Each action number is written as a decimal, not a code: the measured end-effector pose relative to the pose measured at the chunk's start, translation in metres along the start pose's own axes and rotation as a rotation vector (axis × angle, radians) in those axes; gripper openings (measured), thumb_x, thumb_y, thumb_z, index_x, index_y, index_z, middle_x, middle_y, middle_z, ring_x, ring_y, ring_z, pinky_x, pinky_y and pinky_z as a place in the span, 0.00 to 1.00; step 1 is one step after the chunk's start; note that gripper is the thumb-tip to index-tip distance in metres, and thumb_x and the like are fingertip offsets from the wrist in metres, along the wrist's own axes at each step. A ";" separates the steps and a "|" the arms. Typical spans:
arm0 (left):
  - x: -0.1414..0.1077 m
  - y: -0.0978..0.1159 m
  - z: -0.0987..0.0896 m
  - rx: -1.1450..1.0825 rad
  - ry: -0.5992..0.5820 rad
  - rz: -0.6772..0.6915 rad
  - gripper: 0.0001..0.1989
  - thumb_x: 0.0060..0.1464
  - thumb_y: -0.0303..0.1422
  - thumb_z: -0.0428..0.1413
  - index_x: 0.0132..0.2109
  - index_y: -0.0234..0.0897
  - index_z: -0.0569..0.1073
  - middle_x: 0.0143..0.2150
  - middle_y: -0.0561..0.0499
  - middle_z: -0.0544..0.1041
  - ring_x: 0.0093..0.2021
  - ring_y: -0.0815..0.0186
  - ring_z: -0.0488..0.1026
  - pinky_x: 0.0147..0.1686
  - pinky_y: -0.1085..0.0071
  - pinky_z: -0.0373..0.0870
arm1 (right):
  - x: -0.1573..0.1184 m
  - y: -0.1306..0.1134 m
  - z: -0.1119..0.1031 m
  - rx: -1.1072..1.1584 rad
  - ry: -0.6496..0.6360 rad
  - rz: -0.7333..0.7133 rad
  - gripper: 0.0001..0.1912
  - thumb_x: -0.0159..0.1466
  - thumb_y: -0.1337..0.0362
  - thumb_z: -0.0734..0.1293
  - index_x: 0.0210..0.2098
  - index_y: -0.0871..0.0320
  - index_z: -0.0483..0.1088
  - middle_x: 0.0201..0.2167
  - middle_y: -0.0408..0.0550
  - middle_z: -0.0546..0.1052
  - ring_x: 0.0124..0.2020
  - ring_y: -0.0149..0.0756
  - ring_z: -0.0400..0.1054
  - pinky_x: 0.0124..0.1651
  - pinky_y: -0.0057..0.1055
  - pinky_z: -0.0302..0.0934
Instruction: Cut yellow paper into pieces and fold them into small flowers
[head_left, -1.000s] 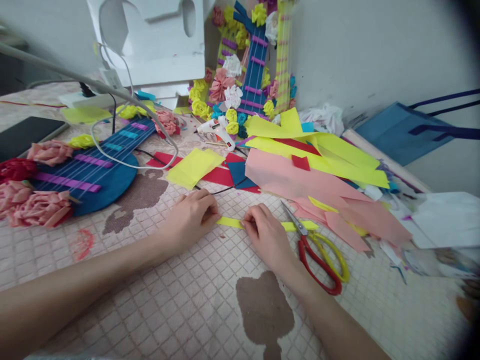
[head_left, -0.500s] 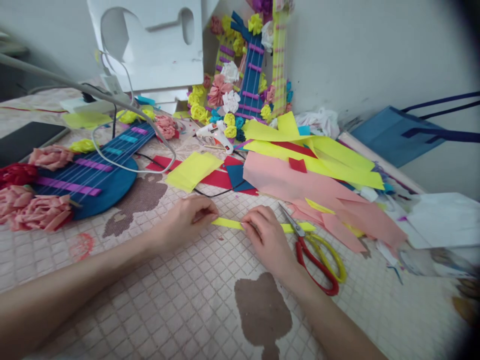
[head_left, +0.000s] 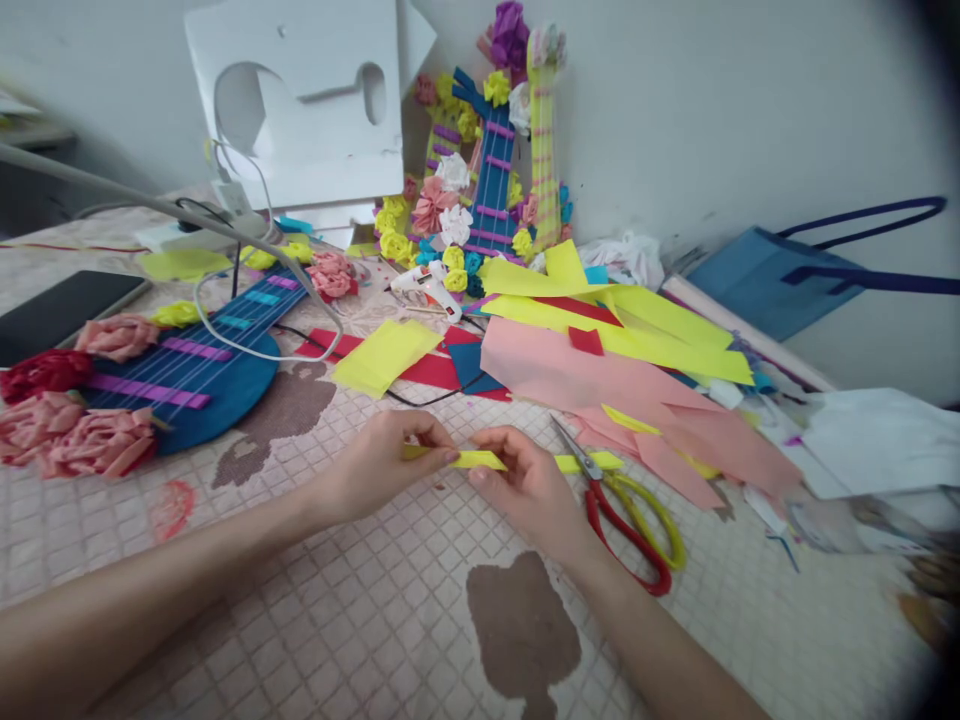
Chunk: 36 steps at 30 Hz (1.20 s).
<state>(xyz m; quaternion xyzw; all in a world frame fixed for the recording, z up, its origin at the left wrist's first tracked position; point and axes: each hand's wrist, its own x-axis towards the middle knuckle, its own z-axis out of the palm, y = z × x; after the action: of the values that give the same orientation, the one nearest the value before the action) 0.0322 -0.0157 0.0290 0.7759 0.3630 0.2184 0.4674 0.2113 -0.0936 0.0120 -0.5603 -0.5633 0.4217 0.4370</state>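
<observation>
My left hand (head_left: 394,462) is closed, pinching a narrow yellow strip (head_left: 480,459) between thumb and fingers. A short length of the strip points right, and a bit of it shows behind the left thumb. My right hand (head_left: 529,485) is open around the strip's right end, its thumb and curved fingers apart; whether a finger touches the strip is hard to tell. Just right of that hand, another piece of yellow strip (head_left: 568,464) lies under the blades of scissors (head_left: 626,515) with one red and one yellow handle.
Pink sheets (head_left: 570,365) and yellow sheets (head_left: 645,320) are piled behind the right hand. A yellow piece (head_left: 386,355) lies beyond the left hand. A blue guitar shape with flowers (head_left: 217,380) is at left, a glue gun (head_left: 427,288) at the back, a white cable (head_left: 330,345) arching over the table.
My left hand has moved right, toward my right hand, and its grip on the strip has shifted. My right fingers have parted from their pinch. The view has shifted slightly.
</observation>
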 end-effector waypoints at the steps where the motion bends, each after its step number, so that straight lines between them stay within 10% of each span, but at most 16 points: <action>1: 0.000 0.000 0.000 -0.011 -0.004 -0.010 0.09 0.53 0.35 0.55 0.30 0.35 0.74 0.28 0.52 0.76 0.29 0.68 0.71 0.28 0.74 0.66 | 0.000 0.000 0.001 0.010 -0.010 0.021 0.11 0.60 0.57 0.67 0.38 0.57 0.68 0.30 0.44 0.73 0.29 0.31 0.65 0.29 0.26 0.59; 5: -0.002 -0.003 0.003 -0.016 -0.001 -0.010 0.09 0.53 0.35 0.55 0.31 0.34 0.74 0.29 0.51 0.76 0.30 0.67 0.72 0.30 0.73 0.67 | 0.000 -0.002 0.003 -0.046 0.023 0.069 0.13 0.61 0.58 0.66 0.24 0.59 0.68 0.19 0.40 0.69 0.20 0.26 0.58 0.23 0.24 0.53; 17: -0.001 -0.001 -0.006 0.036 0.037 -0.029 0.10 0.53 0.35 0.54 0.29 0.34 0.73 0.26 0.52 0.75 0.28 0.69 0.69 0.27 0.75 0.63 | -0.001 0.001 -0.002 0.105 0.015 0.144 0.15 0.57 0.56 0.69 0.40 0.58 0.69 0.31 0.46 0.78 0.20 0.29 0.70 0.19 0.24 0.58; 22: 0.001 -0.003 -0.010 0.040 0.052 -0.018 0.10 0.52 0.36 0.54 0.29 0.34 0.74 0.27 0.52 0.75 0.29 0.68 0.69 0.28 0.74 0.63 | 0.000 0.003 -0.004 0.070 -0.022 0.164 0.14 0.60 0.54 0.66 0.27 0.59 0.66 0.25 0.45 0.77 0.17 0.27 0.68 0.18 0.23 0.56; 36: -0.007 0.000 -0.001 0.125 0.065 0.091 0.05 0.52 0.30 0.55 0.30 0.35 0.74 0.30 0.52 0.76 0.31 0.68 0.71 0.31 0.73 0.65 | 0.000 0.001 -0.002 -0.096 -0.025 0.004 0.15 0.58 0.56 0.68 0.42 0.57 0.70 0.36 0.47 0.76 0.34 0.33 0.69 0.32 0.28 0.62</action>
<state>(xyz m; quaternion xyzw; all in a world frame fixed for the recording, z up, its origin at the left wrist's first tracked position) 0.0274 -0.0206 0.0294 0.8116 0.3554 0.2415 0.3958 0.2133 -0.0937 0.0116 -0.5763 -0.5872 0.4020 0.4019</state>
